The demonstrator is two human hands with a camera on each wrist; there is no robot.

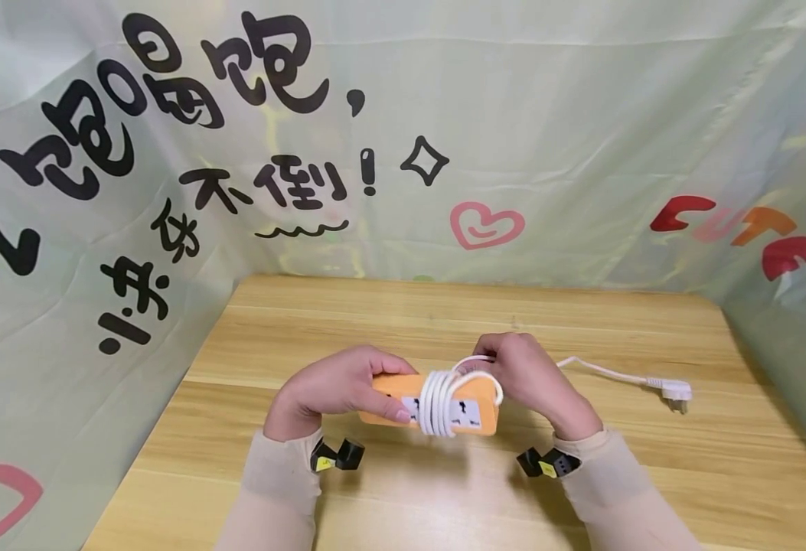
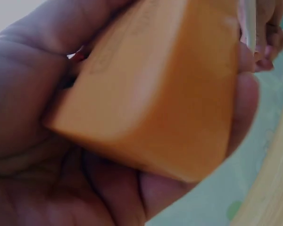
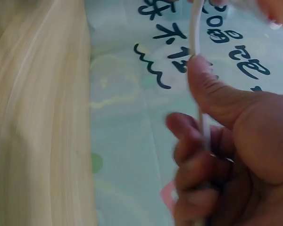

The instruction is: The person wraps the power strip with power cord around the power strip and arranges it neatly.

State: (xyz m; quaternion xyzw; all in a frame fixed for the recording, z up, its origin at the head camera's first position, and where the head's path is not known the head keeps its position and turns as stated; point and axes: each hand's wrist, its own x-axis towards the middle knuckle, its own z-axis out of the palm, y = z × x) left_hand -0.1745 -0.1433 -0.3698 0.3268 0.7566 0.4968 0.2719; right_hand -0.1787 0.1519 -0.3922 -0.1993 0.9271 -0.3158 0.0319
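An orange power strip (image 1: 481,383) with white socket panels is held above the table, its white cord (image 1: 437,405) wound several times round its middle. My left hand (image 1: 354,386) grips the strip's left end, thumb across the socket face; the left wrist view shows the orange casing (image 2: 146,89) resting against palm and fingers. Beyond the strip's right end, my right hand (image 1: 523,375) pinches the cord between thumb and curled fingers, as the right wrist view shows along the white cord (image 3: 195,33). From that hand the cord runs right to a white plug (image 1: 677,390) on the table.
The wooden table (image 1: 292,314) reaches back to a pale fabric backdrop (image 1: 568,138) with printed lettering and hearts, which also stands along both sides. A small black camera (image 1: 337,455) is strapped to the left wrist, another black camera (image 1: 547,463) to the right.
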